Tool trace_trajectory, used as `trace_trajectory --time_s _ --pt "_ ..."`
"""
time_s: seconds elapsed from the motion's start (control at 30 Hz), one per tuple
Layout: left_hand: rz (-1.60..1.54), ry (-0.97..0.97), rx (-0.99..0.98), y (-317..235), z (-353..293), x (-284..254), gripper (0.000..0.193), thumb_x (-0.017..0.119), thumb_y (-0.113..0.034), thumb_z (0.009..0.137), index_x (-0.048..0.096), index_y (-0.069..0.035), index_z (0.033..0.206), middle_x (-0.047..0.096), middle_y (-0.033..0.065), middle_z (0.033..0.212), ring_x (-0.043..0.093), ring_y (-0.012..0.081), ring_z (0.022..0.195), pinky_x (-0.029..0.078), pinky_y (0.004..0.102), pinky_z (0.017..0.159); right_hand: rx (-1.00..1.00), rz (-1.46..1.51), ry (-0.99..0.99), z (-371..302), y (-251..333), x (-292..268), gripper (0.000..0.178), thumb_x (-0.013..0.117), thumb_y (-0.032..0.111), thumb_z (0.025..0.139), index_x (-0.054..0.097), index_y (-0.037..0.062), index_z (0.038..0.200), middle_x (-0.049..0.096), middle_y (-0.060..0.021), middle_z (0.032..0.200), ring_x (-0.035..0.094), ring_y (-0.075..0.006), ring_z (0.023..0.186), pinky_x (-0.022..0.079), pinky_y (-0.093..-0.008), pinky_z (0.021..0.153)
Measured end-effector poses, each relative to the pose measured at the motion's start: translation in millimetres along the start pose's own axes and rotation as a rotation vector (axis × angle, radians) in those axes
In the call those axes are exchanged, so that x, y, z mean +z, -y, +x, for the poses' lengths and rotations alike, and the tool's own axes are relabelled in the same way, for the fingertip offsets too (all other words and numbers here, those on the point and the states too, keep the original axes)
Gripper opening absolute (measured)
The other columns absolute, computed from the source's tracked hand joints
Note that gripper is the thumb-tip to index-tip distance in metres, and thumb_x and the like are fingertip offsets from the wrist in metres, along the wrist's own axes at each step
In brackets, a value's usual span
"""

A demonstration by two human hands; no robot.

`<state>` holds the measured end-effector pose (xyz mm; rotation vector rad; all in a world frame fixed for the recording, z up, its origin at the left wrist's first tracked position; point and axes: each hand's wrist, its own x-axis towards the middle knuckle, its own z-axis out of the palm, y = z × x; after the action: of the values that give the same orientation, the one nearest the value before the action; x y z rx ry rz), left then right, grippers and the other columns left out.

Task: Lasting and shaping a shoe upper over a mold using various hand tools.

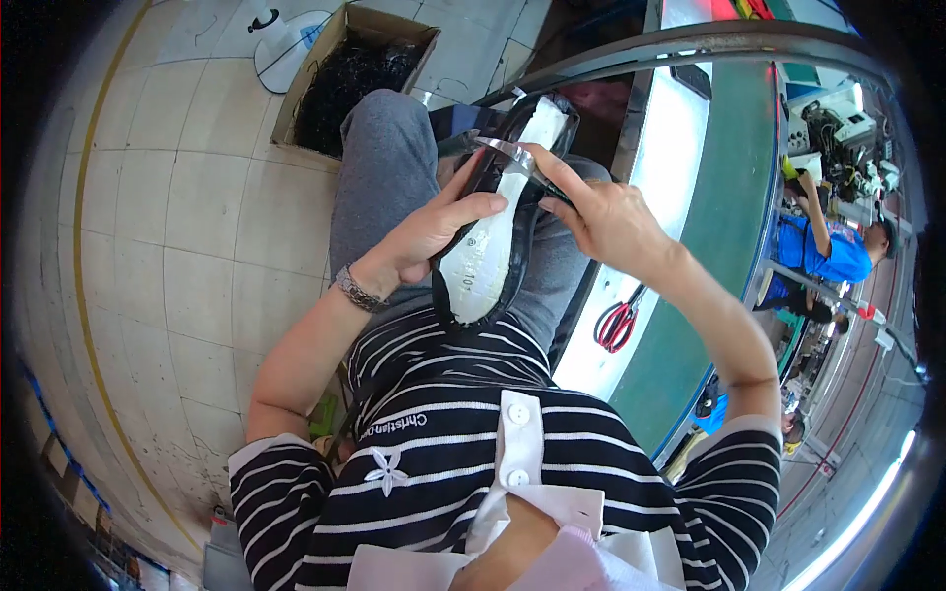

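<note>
A black shoe upper (517, 258) lies sole side up across my lap, its white bottom (478, 261) facing me. My left hand (434, 227) grips its left side, thumb pressed on the white bottom and fingers round the black edge. My right hand (601, 207) is closed round the dark handle of a knife (507, 153) with a curved silver blade. The blade lies across the upper's narrower middle, pointing left over the black edge near my left fingertips. Whether its edge touches the black material cannot be made out.
A cardboard box (431, 37) of black scraps stands on the tiled floor beyond my left knee. Red-handled scissors (618, 325) lie on the pale ledge to my right, beside a green conveyor belt (724, 177). A metal bar (709, 41) crosses above. A co-worker in blue (833, 251) is farther right.
</note>
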<state>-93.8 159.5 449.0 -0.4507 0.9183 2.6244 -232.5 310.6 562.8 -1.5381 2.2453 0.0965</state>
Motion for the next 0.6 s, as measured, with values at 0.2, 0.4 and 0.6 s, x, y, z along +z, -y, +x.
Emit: trace_trajectory --time_s 0.2,0.4,0.6 --pt "0.001 -0.004 -0.048 -2 -4 -1 0.083 0.066 -0.025 0.089 0.015 -0.016 0.154 0.049 0.0083 0.129 0.051 0.0153 0.113 0.044 0.0297 0.093 -0.092 0.081 -0.127 -9 17 -12 0.064 0.058 0.020 0.093 0.026 0.0206 0.149 0.056 -0.0106 0.053 0.058 -0.0286 0.045 0.046 -0.0383 0.043" --pt "-0.014 0.001 -0.090 -10 -8 3 0.093 0.071 -0.019 0.083 0.011 -0.017 0.154 0.048 0.0102 0.128 0.052 0.0166 0.113 0.045 0.0313 0.094 0.008 0.017 0.035 -12 18 -16 0.065 0.059 0.019 0.092 0.026 0.0188 0.149 0.057 -0.0099 0.054 0.057 -0.0280 0.044 0.044 -0.0377 0.043" --pt "0.017 0.071 -0.050 -6 -5 -3 0.104 0.076 -0.017 0.078 0.006 -0.018 0.155 0.044 0.0106 0.133 0.048 0.0214 0.120 0.042 0.0366 0.098 -0.006 0.077 -0.012 -18 22 -5 0.065 0.057 0.019 0.093 0.024 0.0196 0.149 0.058 -0.0083 0.054 0.058 -0.0244 0.042 0.044 -0.0358 0.039"
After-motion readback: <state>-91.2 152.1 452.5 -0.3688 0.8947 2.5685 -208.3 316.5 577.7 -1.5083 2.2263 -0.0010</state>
